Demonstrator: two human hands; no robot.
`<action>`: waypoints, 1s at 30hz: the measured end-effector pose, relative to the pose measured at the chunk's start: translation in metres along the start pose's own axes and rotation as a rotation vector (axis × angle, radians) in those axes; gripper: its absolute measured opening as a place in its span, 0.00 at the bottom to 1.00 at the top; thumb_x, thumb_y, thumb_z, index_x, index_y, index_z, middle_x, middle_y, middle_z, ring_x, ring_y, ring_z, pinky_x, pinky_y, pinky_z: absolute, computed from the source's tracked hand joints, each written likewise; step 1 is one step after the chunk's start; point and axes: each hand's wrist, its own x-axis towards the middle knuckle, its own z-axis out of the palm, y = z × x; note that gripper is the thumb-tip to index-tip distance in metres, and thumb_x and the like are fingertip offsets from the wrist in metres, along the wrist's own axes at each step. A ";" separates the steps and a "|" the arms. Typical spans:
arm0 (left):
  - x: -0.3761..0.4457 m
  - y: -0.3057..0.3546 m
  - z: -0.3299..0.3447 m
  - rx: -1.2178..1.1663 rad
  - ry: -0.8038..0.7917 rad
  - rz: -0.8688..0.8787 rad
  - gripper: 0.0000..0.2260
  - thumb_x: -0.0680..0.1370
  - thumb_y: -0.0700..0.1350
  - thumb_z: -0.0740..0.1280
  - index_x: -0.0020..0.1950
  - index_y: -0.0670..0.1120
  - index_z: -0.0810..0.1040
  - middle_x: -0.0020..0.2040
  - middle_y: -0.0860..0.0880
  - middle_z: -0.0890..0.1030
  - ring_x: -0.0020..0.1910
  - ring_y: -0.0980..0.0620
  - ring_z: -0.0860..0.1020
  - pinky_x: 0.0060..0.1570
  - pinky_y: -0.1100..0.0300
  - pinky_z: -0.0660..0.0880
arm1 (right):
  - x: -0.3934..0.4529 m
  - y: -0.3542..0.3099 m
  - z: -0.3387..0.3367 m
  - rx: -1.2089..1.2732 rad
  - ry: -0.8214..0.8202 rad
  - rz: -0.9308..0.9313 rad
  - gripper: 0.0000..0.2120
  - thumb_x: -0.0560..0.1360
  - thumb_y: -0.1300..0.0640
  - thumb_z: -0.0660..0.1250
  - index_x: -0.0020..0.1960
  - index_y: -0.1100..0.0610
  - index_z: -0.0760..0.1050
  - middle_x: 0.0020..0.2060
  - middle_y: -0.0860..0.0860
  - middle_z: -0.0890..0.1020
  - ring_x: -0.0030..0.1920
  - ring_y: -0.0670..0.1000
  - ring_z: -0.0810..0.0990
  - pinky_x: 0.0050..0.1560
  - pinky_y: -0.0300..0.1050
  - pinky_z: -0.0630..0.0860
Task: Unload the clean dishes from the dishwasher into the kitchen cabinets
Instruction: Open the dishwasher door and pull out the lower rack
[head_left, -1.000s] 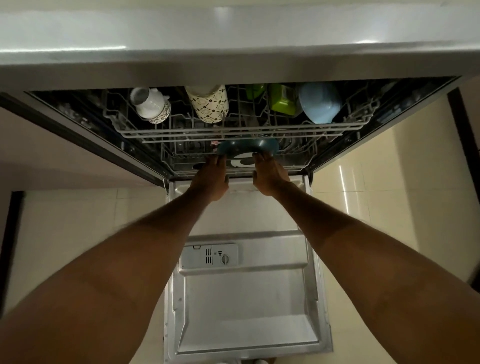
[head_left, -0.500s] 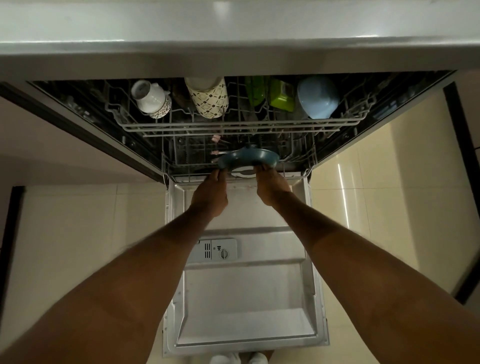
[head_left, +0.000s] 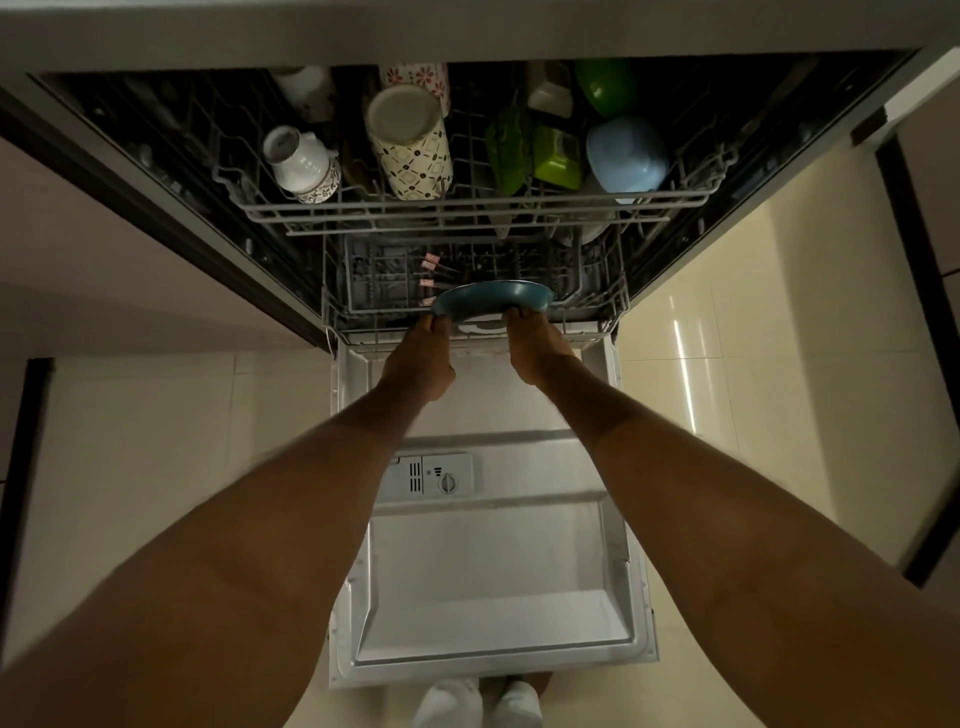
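Both hands hold a blue plate (head_left: 492, 300) by its near rim, just above the front edge of the lower rack (head_left: 597, 312). The left hand (head_left: 420, 358) has its grip pinched on the plate's left side, and the right hand (head_left: 535, 349) pinches the right side. The two-sided hold probably keeps the plate level and clear of the rack wires as it comes out over the open door (head_left: 488, 545). Compared with half a second ago, the plate sits slightly higher and nearer the door. Mugs and bowls remain in the upper rack (head_left: 467, 208) above the lower rack.
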 end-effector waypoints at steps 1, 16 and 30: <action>0.001 -0.002 -0.002 -0.008 0.003 0.010 0.36 0.77 0.40 0.70 0.82 0.46 0.57 0.77 0.44 0.67 0.74 0.42 0.69 0.69 0.45 0.74 | 0.000 0.000 0.000 0.042 0.026 0.014 0.23 0.88 0.47 0.49 0.74 0.56 0.71 0.64 0.62 0.79 0.62 0.64 0.78 0.58 0.52 0.72; 0.004 -0.111 0.008 0.447 -0.033 0.000 0.33 0.76 0.50 0.72 0.77 0.44 0.64 0.75 0.41 0.70 0.75 0.40 0.69 0.74 0.44 0.68 | 0.019 0.087 0.009 -0.260 0.039 -0.061 0.36 0.76 0.52 0.75 0.79 0.56 0.64 0.74 0.60 0.72 0.70 0.61 0.75 0.63 0.53 0.80; 0.003 -0.105 0.006 0.579 0.078 0.005 0.05 0.78 0.41 0.72 0.53 0.46 0.83 0.51 0.45 0.86 0.53 0.45 0.85 0.63 0.52 0.77 | 0.032 0.088 0.020 -0.472 0.057 0.020 0.09 0.80 0.53 0.70 0.56 0.55 0.85 0.56 0.57 0.85 0.56 0.60 0.84 0.50 0.52 0.80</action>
